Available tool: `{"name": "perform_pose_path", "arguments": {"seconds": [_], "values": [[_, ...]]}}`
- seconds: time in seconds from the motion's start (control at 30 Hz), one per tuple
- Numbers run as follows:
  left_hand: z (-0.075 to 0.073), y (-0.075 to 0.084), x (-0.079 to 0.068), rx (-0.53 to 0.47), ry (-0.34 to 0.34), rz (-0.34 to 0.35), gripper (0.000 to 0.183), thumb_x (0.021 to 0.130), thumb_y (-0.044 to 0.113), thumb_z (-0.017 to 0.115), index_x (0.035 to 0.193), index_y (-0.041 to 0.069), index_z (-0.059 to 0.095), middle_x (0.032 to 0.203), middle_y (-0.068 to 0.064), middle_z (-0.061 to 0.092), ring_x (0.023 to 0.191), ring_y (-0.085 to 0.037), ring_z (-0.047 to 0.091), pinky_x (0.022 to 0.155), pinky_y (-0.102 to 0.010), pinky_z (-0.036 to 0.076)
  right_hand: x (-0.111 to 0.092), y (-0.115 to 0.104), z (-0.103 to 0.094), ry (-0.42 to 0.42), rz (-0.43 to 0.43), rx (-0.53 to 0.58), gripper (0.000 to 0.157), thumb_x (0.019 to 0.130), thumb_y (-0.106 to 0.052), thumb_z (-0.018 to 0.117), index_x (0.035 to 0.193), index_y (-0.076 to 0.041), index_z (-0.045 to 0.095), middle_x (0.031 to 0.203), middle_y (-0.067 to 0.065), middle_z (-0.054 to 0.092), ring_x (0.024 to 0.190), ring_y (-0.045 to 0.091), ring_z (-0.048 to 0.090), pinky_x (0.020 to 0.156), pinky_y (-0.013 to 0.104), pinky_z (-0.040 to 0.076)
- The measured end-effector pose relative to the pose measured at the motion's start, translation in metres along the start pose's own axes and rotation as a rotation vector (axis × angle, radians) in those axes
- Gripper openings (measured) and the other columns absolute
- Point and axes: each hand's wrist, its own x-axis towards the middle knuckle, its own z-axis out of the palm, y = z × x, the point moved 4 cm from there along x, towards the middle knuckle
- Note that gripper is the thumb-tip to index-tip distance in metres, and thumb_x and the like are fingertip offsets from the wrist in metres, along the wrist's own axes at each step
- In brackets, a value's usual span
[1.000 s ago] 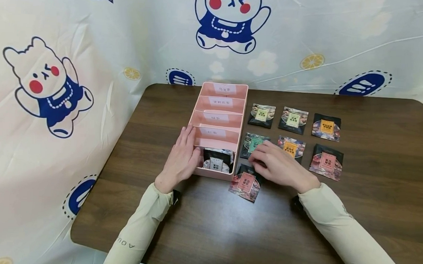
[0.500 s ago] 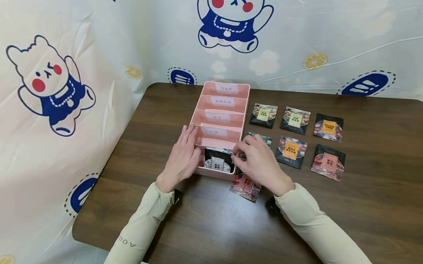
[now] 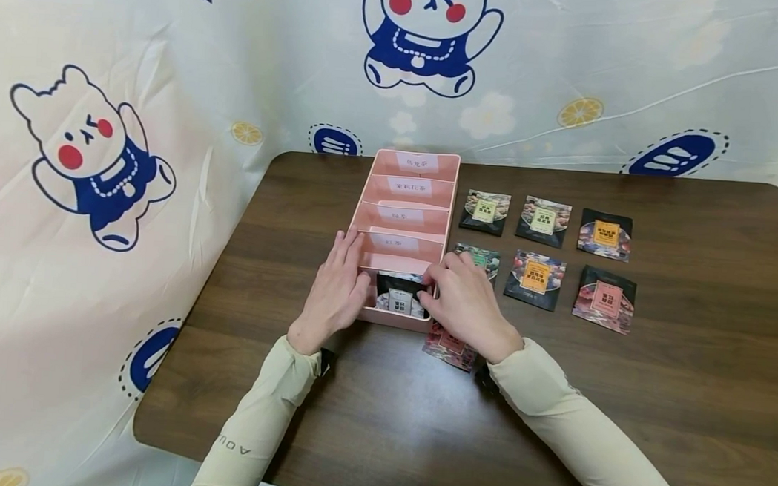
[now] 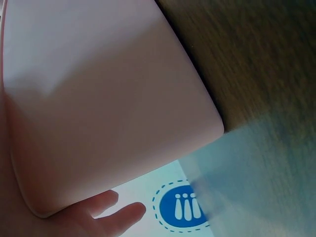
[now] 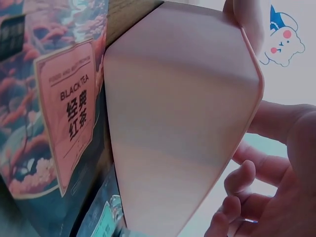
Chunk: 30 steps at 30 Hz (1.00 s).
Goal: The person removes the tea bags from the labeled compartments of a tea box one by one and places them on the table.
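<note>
My left hand [image 3: 332, 293] lies flat against the left wall of the pink plastic divided box [image 3: 404, 238], while my right hand [image 3: 463, 303] curls at its near right corner; what it grasps I cannot tell. One dark foil tea sachet [image 3: 399, 296] stands in the nearest compartment; seven others [image 3: 535, 279] lie on the brown wooden table [image 3: 689, 365] to the right, unsorted.

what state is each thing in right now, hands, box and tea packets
left hand: open, flat against the pink box's left wall
right hand: fingers at the box's right rim, grip unclear
pink box: open-topped, one packet in nearest compartment
black tea packet: flat on table, half under right hand
five far packets: flat, untouched
</note>
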Motion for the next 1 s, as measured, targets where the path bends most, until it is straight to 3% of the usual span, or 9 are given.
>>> {"name": "perform_pose_path", "arguments": {"seconds": [0.2,0.53,0.77,1.0], "values": [[0.000,0.000,0.000,0.000,0.010,0.007,0.061,0.094,0.025,0.036,0.152,0.007,0.027,0.162,-0.006,0.018,0.150,-0.030,0.013,0.110,-0.059,0.030,-0.001,-0.004,0.001,0.007,-0.018,0.002,0.009,0.084,-0.024,0.071,0.089,-0.016,0.071,0.085,0.000,0.057,0.080,0.021,0.044,0.068,0.034,0.035],[0.000,0.000,0.000,-0.007,0.010,0.005,0.062,0.094,0.025,0.035,0.152,0.009,0.026,0.162,-0.005,0.018,0.151,-0.028,0.011,0.109,-0.061,0.030,-0.007,-0.013,0.001,0.024,-0.138,0.035,0.003,0.084,-0.019,0.072,0.083,-0.016,0.073,0.085,-0.003,0.060,0.077,0.018,0.040,0.071,0.030,0.032],[0.001,-0.001,0.001,-0.002,0.000,0.001,0.063,0.094,0.025,0.035,0.153,0.009,0.025,0.163,-0.004,0.016,0.152,-0.025,0.008,0.110,-0.060,0.029,-0.008,-0.014,0.002,0.002,-0.134,0.061,0.004,0.085,-0.017,0.070,0.086,-0.016,0.074,0.087,-0.004,0.071,0.072,0.017,0.039,0.068,0.030,0.031],[0.001,0.000,0.001,0.010,0.014,0.010,0.062,0.094,0.025,0.036,0.152,0.008,0.027,0.162,-0.005,0.018,0.150,-0.030,0.013,0.109,-0.060,0.030,-0.008,-0.013,0.005,-0.016,-0.116,0.079,0.008,0.087,-0.017,0.068,0.090,-0.018,0.075,0.085,-0.005,0.074,0.068,0.014,0.042,0.065,0.029,0.031]]}}
